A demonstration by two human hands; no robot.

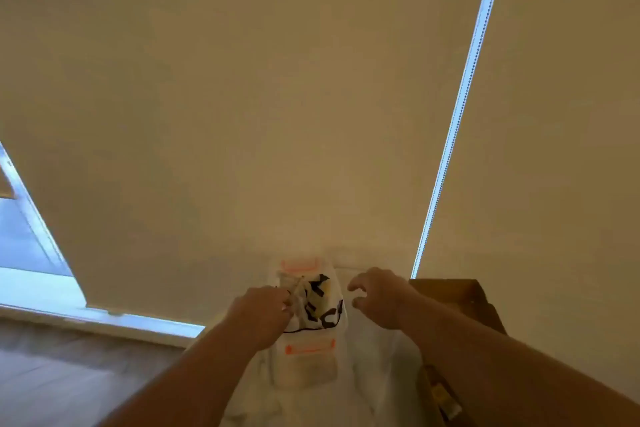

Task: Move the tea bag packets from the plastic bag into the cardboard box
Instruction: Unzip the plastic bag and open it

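A white plastic bag (311, 354) with black lettering and orange marks stands low in the middle of the view. My left hand (259, 312) pinches the bag's upper left edge or handle. My right hand (381, 298) hovers at the bag's right side, its fingers spread and loosely curled, holding nothing. A brown cardboard box (464, 298) sits just to the right, partly hidden behind my right forearm. The blurred view shows no tea bag packets.
Pale roller blinds (277, 114) fill most of the view, with a bright gap and bead chain (460, 107) on the right. A window sill (104, 319) and wooden floor (52, 374) lie at the lower left.
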